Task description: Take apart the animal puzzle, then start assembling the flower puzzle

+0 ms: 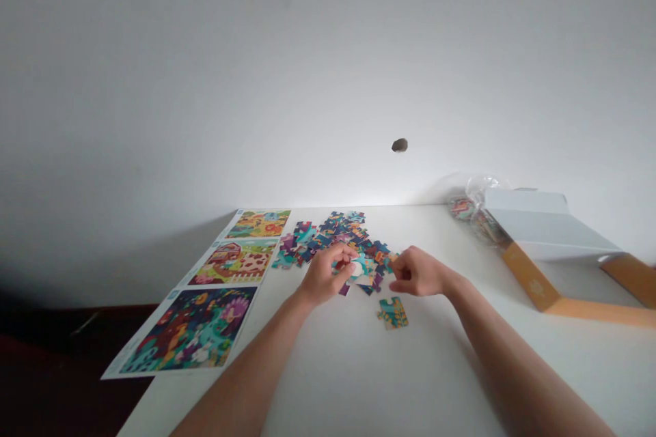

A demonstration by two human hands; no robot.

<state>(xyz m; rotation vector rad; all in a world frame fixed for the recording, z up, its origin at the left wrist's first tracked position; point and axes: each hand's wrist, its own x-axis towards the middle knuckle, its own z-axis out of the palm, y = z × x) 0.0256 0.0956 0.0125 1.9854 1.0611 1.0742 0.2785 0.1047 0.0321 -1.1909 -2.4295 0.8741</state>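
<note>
Two bare hands are shown over a white table (328,369); a teal and white puzzle piece (361,269) is pinched between the thumb and fingers of the left hand (325,274), just above the near edge of a pile of puzzle pieces (320,242); the right hand (419,272) is placed at the pile's right edge with its fingers curled inward, and whether anything is gripped there cannot be told. A green and orange piece (393,314) is laid on the table in front of the right hand, apart from the pile; a sheet of three printed pictures (225,266) is spread to the left, its near corner extended past the table's edge; an open orange and white box (527,278) is set to the right, with a clear plastic bag (482,218) beside it. For good handling, the piece is best held lightly by its rim, so that the tabs are not bent and the print is left uncovered; the fingertips are best lifted clear of the pile, since neighbouring pieces could easily be dragged; pieces overlap there, so one is better raised than slid.
</note>
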